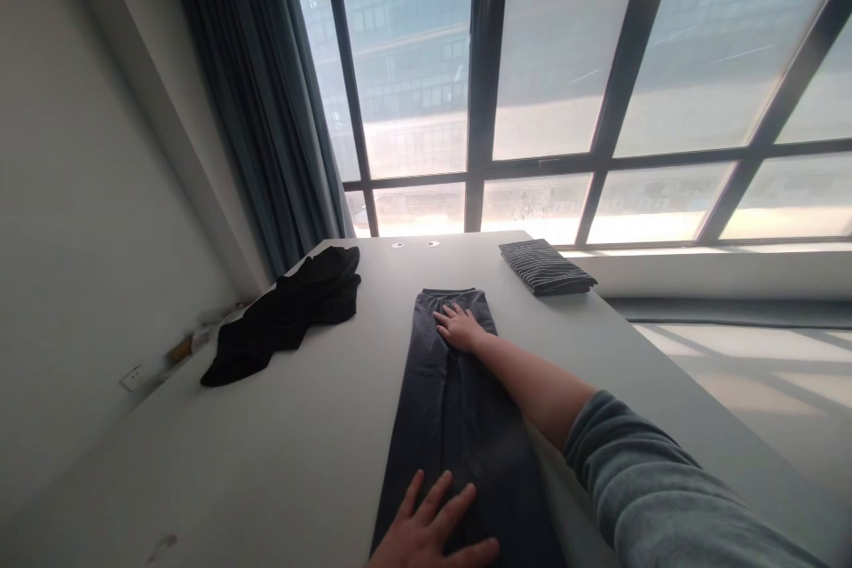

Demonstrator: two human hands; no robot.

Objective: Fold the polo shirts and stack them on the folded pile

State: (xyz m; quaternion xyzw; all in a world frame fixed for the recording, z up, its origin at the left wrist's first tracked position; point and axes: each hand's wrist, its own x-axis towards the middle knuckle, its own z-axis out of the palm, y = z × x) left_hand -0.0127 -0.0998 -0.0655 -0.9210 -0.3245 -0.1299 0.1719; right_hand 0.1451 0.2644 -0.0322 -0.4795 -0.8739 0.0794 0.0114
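**Figure.** A dark grey garment [459,408], folded lengthwise into a long strip, was laid along the middle of the table [266,453], running from the near edge towards the far edge. The right hand [459,327] was stretched out to the garment's far end and pressed flat upon it, fingers apart and nothing gripped. The left hand [432,537] was laid palm down on the near end, fingers likewise spread and closed on nothing. Pinned thus at both ends, the cloth appeared to be held smooth and straight against the table. A crumpled black garment [286,319] was seen near the left edge, well apart from the strip. A folded striped cloth [547,268] was set at the far right corner. Neither was placed in the way of the hands. Beyond the far edge, a window [552,62] and a dark curtain [266,106] were seen.
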